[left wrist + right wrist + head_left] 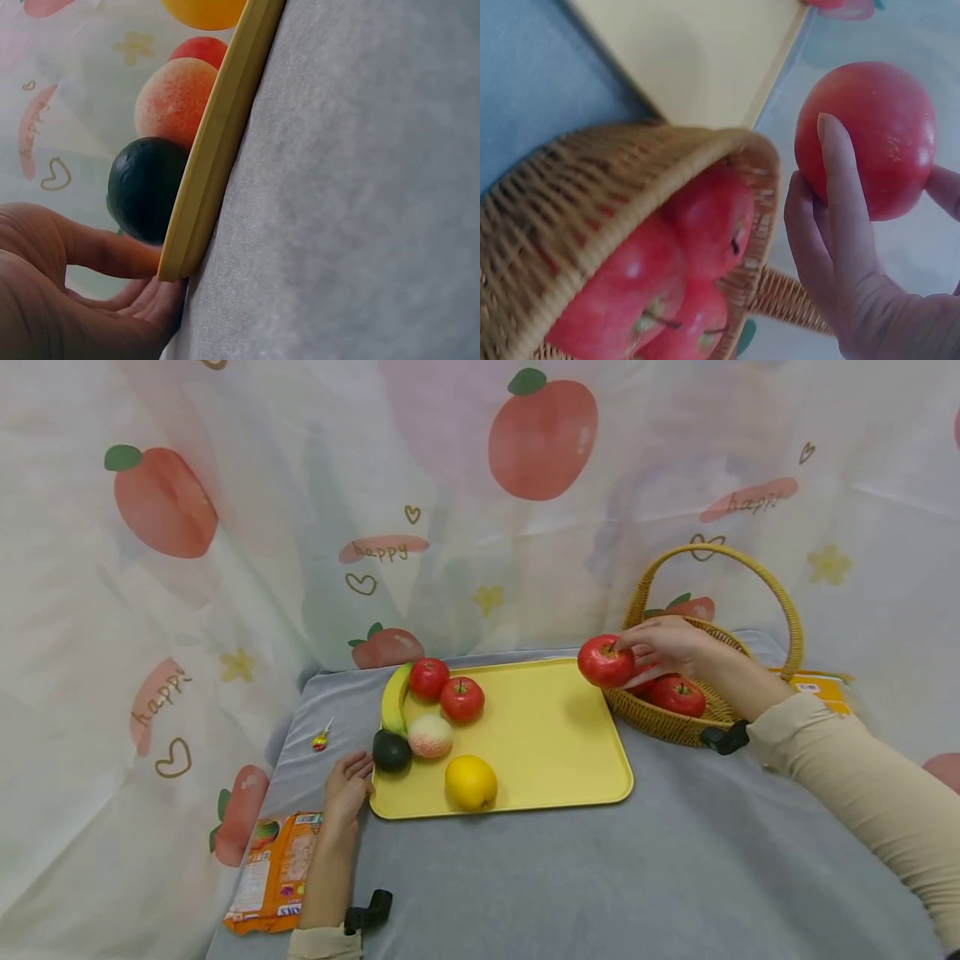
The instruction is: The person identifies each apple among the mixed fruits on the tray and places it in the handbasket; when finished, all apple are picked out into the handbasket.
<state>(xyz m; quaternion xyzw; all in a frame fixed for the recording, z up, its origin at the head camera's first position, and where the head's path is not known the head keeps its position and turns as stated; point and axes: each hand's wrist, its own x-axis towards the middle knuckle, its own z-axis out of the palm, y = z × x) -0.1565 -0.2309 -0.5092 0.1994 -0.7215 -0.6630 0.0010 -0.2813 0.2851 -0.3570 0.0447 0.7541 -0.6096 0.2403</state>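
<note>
My right hand (663, 647) holds a red apple (606, 661) over the near-left rim of the wicker basket (660, 724), beside the tray's right end. In the right wrist view the fingers and thumb span this apple (870, 139); more red apples (705, 225) lie inside the basket. My left hand (348, 789) is at the left edge of the yellow tray (555, 735). Seen from the left wrist, its thumb and fingers pinch the tray's rim (214, 142) next to a dark green avocado (146, 187).
On the tray's left part lie a banana (393, 702), two red apples (462, 700), a peach (430, 736) and a yellow fruit (471, 783). A lollipop (320, 742) and an orange snack bag (277, 872) are left of the tray. An orange packet (821, 689) sits behind the right arm.
</note>
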